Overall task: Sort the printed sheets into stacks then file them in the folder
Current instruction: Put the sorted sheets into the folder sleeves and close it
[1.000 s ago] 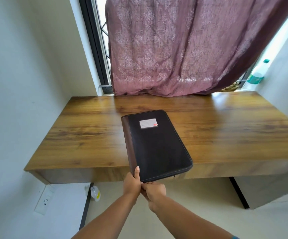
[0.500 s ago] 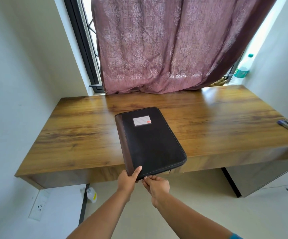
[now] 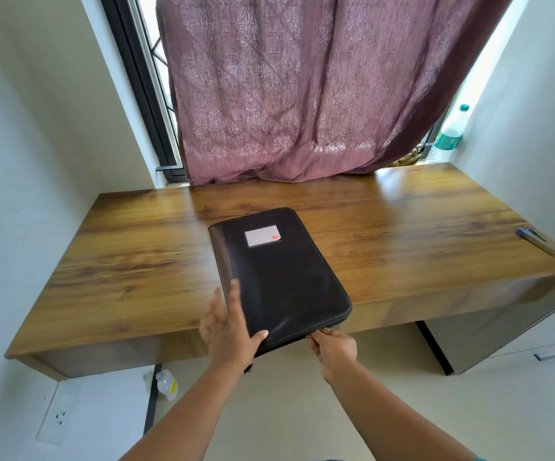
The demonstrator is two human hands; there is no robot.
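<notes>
A black zip folder (image 3: 282, 274) with a brown spine and a white label lies closed on the wooden desk (image 3: 130, 261), its near end jutting over the front edge. My left hand (image 3: 229, 324) rests flat on the folder's near left corner, fingers straight along the spine and thumb on the cover. My right hand (image 3: 334, 349) pinches something small at the folder's near edge, probably the zip pull. No printed sheets are in sight.
A pen (image 3: 535, 240) lies near the desk's right end. A purple curtain (image 3: 302, 94) hangs to the desk's back edge. A water bottle (image 3: 450, 134) stands on the sill at the back right. A small bottle (image 3: 166, 384) sits on the floor under the desk.
My left hand has opened and slid up along the folder's left side. My right hand has moved right along the near edge, still pinching there.
</notes>
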